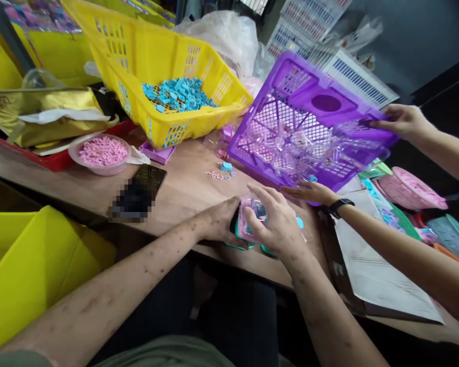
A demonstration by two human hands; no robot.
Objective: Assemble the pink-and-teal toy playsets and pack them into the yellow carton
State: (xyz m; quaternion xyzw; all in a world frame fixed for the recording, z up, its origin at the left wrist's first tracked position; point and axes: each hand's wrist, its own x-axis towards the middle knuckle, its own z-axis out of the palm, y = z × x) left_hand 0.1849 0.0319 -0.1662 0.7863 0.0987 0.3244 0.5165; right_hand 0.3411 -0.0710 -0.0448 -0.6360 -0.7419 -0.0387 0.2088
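My left hand (pixel 220 221) and my right hand (pixel 277 221) are both closed around a small pink and teal plastic toy piece (pixel 252 216) at the near edge of the wooden table (pixel 183 188). Right behind it a co-worker tilts a purple plastic crate (pixel 309 117) holding clear plastic pieces. One of that person's hands (pixel 309 192), with a black wristwatch on its wrist, lies under the crate's near edge. The co-worker's other hand (pixel 401 120) grips the crate's far right rim.
A yellow basket (pixel 164 56) of blue pieces stands tilted at the back. A clear bowl of pink pieces (pixel 101 153) and a dark phone (pixel 139 192) lie left of my hands. A yellow bin (pixel 26 260) sits low left. Papers (pixel 371 265) and pink baskets (pixel 413 188) lie right.
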